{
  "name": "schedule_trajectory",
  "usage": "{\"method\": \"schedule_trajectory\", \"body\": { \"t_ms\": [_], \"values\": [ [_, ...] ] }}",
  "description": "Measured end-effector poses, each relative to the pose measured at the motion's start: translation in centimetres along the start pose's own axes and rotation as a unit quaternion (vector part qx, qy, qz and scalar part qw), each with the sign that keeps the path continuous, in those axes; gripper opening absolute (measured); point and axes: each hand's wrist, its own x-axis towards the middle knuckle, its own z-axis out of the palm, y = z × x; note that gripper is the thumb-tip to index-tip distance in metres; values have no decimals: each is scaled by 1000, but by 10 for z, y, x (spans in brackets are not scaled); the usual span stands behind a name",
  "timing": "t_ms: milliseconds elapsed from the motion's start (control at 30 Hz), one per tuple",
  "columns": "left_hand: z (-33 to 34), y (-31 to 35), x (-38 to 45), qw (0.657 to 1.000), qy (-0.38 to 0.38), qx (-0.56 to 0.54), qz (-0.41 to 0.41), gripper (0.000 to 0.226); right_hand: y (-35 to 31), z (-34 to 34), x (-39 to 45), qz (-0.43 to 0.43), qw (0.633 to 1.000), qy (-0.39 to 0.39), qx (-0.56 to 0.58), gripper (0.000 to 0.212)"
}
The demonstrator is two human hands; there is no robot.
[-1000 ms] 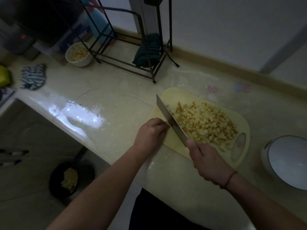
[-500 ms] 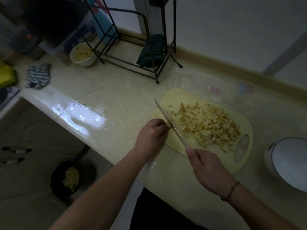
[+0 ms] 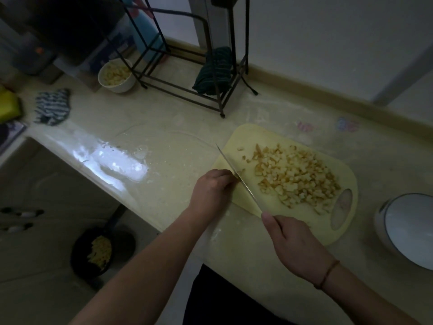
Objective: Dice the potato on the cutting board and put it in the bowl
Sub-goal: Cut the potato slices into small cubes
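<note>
One head view shows the right hand (image 3: 296, 245) curled round the handle of a long steel kitchen knife (image 3: 237, 175), blade lying across the near left corner of the pale yellow plastic cutting board (image 3: 236, 195). The left hand (image 3: 212, 191), fingers curled under, rests on the board's left edge, touching the blade; what it holds, if anything, is hidden. Diced yellow potato pieces (image 3: 295, 175) lie heaped mid-board, right of the blade, apart from both hands. Likely gathering comes next: keep the edge flat and sweep toward the white round bowl (image 3: 408, 227) at the counter's right edge.
</note>
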Motion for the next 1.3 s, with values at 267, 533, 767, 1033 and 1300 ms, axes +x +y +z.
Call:
{"method": "schedule_trajectory", "body": {
  "t_ms": [267,533,767,1033,1300],
  "values": [
    [-4,-2,2,1000,-19,-4,18,27,-3,1,21,2,1000,-15,3,53],
    [3,-6,-7,997,9,-64,-44,22,3,-8,11,75,994,-19,79,60],
    [1,-6,-12,998,18,-28,-62,11,-13,-1,1,17,998,-19,49,65],
    [3,2,-9,995,6,-18,-96,14,-14,3,0,7,999,2,40,56],
    [0,1,-7,996,-4,-1,-90,15,-11,3,2,10,999,2,36,54]
  ]
}}
